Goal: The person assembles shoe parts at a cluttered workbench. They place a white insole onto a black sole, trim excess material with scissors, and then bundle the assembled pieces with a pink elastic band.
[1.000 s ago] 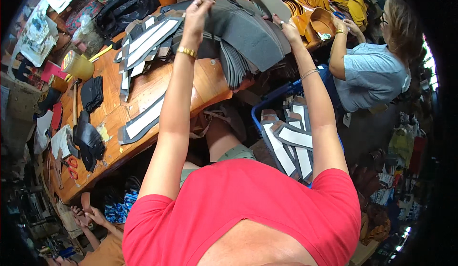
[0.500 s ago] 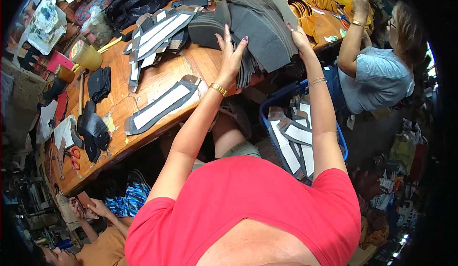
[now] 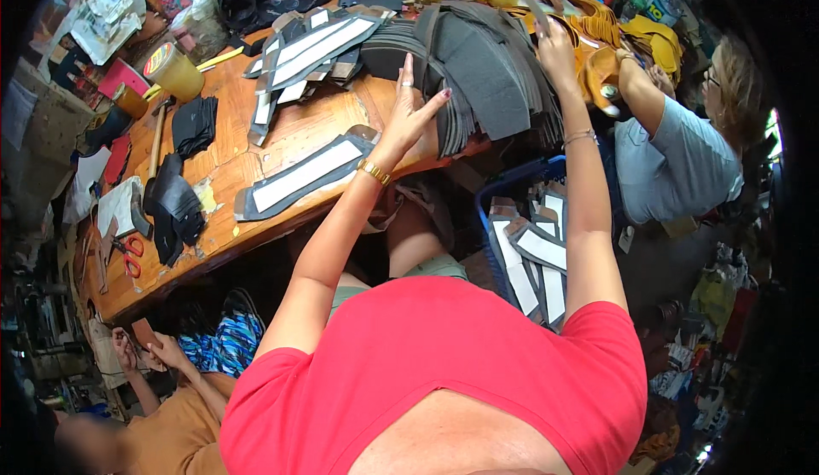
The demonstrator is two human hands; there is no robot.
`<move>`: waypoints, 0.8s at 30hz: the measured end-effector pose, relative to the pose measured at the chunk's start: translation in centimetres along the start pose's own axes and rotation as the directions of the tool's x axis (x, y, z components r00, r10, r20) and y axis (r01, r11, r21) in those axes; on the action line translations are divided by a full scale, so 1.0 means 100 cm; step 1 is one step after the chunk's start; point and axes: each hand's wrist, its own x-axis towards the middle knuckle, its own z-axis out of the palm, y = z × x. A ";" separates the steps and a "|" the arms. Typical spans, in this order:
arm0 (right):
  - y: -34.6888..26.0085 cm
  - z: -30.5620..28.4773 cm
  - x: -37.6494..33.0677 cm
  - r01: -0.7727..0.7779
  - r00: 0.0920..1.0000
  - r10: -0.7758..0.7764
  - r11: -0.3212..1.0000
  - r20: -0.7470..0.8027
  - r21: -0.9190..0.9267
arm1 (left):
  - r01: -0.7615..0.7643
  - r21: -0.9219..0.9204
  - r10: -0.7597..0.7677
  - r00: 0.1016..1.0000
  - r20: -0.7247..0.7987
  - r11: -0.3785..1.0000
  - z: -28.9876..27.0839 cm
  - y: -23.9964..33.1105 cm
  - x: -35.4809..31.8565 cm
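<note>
A fanned stack of dark grey sheet pieces [image 3: 495, 91] lies at the far edge of the wooden table [image 3: 205, 219]. My left hand [image 3: 409, 117] rests against its near left side, fingers spread and holding nothing. To the right of the stack, my right hand [image 3: 556, 53] is closed on a thin grey piece [image 3: 531, 2], seen almost edge-on and pointing away from me. Left of the stack is a pile of grey pieces with white strips [image 3: 320, 53]. One similar grey piece with a white strip [image 3: 303, 175] lies alone near the front edge.
A blue basket [image 3: 484, 198] holding more white-striped pieces stands below the table. A co-worker [image 3: 682, 159] handles mustard-coloured pieces at the right; another person [image 3: 179, 415] sits lower left. A hammer [image 3: 157, 138], orange scissors [image 3: 133, 257], jars [image 3: 173, 72] and black pieces [image 3: 175, 202] lie left.
My right hand has moved up and away with the grey piece, which now shows nearly edge-on. My left hand stays by the stack. The view has shifted slightly.
</note>
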 end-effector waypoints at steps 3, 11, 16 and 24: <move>-0.036 0.014 0.035 0.105 0.994 -0.102 0.987 0.030 -0.122 | 0.166 -0.002 -0.166 0.985 0.054 0.986 -0.030 0.030 -0.031; -0.033 0.073 0.086 0.276 0.821 -0.261 0.960 0.508 0.047 | -0.075 0.552 0.034 0.996 0.084 0.830 -0.120 0.057 -0.139; -0.139 -0.010 0.041 0.269 0.905 -0.232 0.961 0.358 -0.057 | 0.060 0.837 0.000 0.997 -0.072 0.544 -0.177 0.045 -0.195; -0.205 -0.035 -0.068 0.172 0.974 -0.044 0.784 0.223 -0.597 | 0.072 0.870 0.032 0.994 -0.101 0.488 -0.179 0.040 -0.197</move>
